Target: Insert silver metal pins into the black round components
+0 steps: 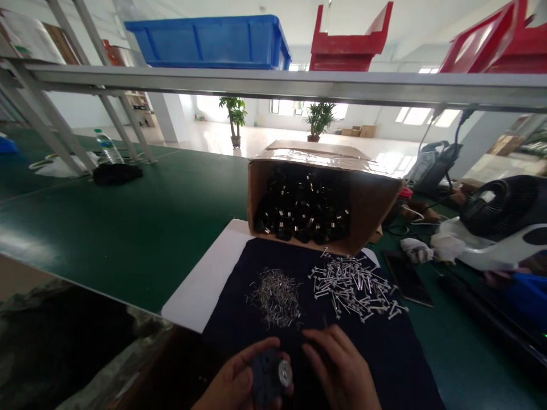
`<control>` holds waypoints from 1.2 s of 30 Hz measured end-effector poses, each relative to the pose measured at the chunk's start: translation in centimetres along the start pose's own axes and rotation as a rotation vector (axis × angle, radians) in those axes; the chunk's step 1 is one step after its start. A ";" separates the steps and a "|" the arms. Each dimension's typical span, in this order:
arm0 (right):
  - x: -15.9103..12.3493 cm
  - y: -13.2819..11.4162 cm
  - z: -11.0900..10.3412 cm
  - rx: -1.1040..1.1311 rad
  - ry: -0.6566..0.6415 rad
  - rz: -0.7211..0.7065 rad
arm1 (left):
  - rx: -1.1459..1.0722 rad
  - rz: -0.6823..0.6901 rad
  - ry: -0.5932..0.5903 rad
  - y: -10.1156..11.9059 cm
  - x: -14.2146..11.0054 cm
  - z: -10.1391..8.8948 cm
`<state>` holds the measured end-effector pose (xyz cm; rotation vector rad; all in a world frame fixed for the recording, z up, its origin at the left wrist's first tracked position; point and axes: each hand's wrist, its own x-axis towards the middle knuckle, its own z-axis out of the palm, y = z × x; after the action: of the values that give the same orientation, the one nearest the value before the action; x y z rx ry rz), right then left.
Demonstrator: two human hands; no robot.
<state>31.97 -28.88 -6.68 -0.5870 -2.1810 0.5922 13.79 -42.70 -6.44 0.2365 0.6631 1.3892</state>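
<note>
My left hand [233, 376] is wrapped round a dark plastic part [265, 376] with a round silver metal disc on its right side. Close by on the right, my right hand [339, 364] has its thumb and forefinger near each other, and anything between them is too small to make out. Beyond both hands, a pile of small thin metal pins [277, 299] lies on a dark blue cloth [231, 319]. To its right is a heap of longer silver screw-like pieces with heads [354, 285].
An open cardboard box [367, 210] lies on its side, holding many black parts with shiny metal bits. At right are a black phone-like slab [408, 279] and a white fan [482, 233]. Overhead, a shelf [256, 82] carries a blue bin [209, 42] and red bins [346, 51].
</note>
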 end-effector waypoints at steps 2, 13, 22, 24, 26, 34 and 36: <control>0.8 1.2 -0.2 -0.160 0.015 0.026 | -0.065 0.043 0.051 0.5 0.0 1.0; 1.4 1.6 2.3 -0.465 -0.095 0.029 | -0.134 0.111 0.101 0.5 0.1 0.0; 1.0 1.3 2.3 -0.523 -0.025 -0.028 | -0.133 0.166 0.144 0.1 0.2 0.5; 1.1 1.1 2.3 -0.515 -0.024 -0.047 | -0.130 0.158 0.136 0.1 0.3 0.5; 1.3 1.0 2.1 -0.504 -0.026 -0.060 | -0.124 0.146 0.127 0.2 0.3 0.5; 1.5 0.5 0.0 -0.473 -0.047 -0.107 | -0.100 0.122 0.119 0.3 1.0 1.1; 1.7 -0.3 -1.0 -0.388 -0.038 -0.117 | -0.096 0.108 0.104 0.0 1.4 1.3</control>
<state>31.64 -27.88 -4.96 -0.6461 -2.3647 0.1165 14.57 -41.09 -5.75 0.1260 0.6751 1.5411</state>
